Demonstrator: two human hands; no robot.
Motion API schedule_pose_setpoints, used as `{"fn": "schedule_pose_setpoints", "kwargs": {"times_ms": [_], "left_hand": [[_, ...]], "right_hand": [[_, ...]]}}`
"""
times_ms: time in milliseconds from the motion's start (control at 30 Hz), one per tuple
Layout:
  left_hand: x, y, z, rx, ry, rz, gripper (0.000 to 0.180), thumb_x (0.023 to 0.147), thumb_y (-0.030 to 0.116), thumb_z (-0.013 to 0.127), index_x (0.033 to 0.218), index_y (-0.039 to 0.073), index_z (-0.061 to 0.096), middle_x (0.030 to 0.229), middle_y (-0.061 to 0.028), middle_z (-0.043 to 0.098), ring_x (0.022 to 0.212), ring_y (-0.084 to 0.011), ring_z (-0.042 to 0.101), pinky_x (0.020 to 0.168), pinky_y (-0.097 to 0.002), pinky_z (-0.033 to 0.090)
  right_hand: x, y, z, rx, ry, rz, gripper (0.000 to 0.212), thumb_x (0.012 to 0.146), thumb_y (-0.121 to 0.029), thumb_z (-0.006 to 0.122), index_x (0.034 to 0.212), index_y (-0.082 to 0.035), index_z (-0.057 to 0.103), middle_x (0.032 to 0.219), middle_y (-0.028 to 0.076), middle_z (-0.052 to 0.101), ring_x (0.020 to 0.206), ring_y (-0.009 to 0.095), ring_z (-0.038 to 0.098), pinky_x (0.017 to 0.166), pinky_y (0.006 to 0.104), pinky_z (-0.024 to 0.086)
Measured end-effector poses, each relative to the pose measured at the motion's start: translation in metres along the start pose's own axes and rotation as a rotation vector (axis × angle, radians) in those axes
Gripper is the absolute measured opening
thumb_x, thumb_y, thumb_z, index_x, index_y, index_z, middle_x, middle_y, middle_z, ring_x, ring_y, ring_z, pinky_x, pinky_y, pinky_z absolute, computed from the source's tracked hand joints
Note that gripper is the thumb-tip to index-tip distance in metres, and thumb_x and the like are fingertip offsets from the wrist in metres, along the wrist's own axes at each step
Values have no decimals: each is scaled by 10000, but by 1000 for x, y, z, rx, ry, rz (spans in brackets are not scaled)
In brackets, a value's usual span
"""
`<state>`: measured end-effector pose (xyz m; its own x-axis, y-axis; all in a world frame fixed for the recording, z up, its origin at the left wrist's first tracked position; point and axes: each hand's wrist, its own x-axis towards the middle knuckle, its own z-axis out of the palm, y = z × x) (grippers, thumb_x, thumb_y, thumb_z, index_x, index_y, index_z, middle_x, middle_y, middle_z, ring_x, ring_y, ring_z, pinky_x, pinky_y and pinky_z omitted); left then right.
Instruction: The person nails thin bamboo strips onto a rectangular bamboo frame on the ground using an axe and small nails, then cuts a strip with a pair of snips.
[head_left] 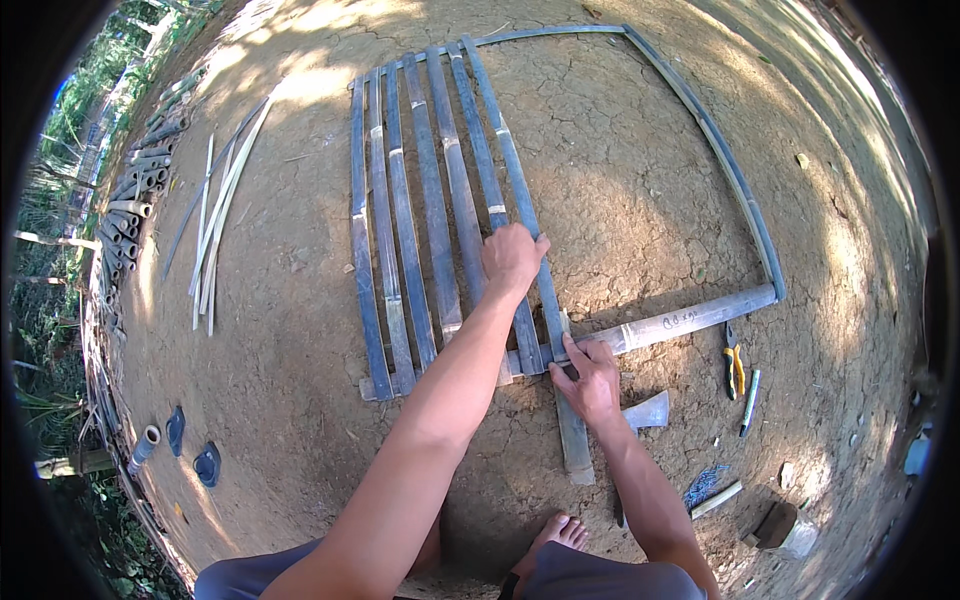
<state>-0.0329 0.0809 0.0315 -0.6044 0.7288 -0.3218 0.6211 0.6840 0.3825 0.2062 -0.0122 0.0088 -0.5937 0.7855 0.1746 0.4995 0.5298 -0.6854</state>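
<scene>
A flat bamboo frame lies on the ground, with several dark bamboo slats [435,180] set side by side across its left part. My left hand [512,258] is closed around the rightmost bamboo slat [512,160], about two thirds of the way down. At that slat's near end, my right hand [590,385] pinches it with thumb and index finger, where it meets the thick front bamboo rail [690,318]. A short bamboo piece [574,445] sticks out toward me under this corner. Beside my right wrist lies a broad metal blade [650,411], its handle hidden by my arm.
Yellow-handled pliers [735,368], a marker [750,403], a heap of nails [706,484], a short stick [717,500] and a block [785,530] lie right. Pale strips [220,220], stacked bamboo tubes [130,220] and sandals [206,464] are left. My bare foot [560,538] stands near.
</scene>
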Motion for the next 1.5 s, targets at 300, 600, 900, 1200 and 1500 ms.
{"fn": "schedule_pose_setpoints", "kwargs": {"times_ms": [300, 600, 900, 1200, 1500], "left_hand": [[-2, -1, 4, -49, 11, -3, 446, 919, 456, 776, 927, 10, 797, 942, -228, 780, 935, -414, 763, 849, -499, 600], [-1, -5, 5, -42, 29, 24, 478, 918, 473, 771, 899, -4, 793, 909, -242, 772, 905, -414, 762, 827, -505, 597], [-76, -9, -24, -294, 181, 194, 484, 914, 439, 781, 834, -38, 764, 791, -231, 733, 701, -381, 719, 668, -467, 537], [-256, 33, -183, -1183, -39, 1004, 417, 934, 439, 808, 869, 29, 766, 717, -30, 629, 538, -74, 484, 454, -258, 334], [-285, 2, -224, -1224, 102, 1075, 370, 969, 365, 788, 943, -4, 778, 790, -33, 628, 589, -66, 483, 508, -248, 342]], "right_hand": [[1, 2, 0, -8, 6, -37, 528, 736, -145, 896, 1224, 2, 757, 962, 120, 670, 905, 322, 644, 789, 430, 564], [2, -2, -4, -23, -12, -13, 523, 744, -158, 900, 1221, 4, 759, 965, 122, 674, 918, 322, 651, 811, 424, 571], [-1, 0, -2, 3, -1, 3, 584, 708, -118, 923, 1250, 15, 753, 979, 130, 696, 905, 295, 643, 828, 408, 561], [0, 0, -8, -80, -44, -55, 578, 789, -204, 898, 1293, 21, 727, 1011, 154, 698, 956, 331, 648, 860, 442, 564], [-2, 8, 1, -48, -45, -72, 611, 772, -205, 920, 1305, 17, 720, 1021, 168, 697, 966, 340, 650, 874, 430, 562]]}}
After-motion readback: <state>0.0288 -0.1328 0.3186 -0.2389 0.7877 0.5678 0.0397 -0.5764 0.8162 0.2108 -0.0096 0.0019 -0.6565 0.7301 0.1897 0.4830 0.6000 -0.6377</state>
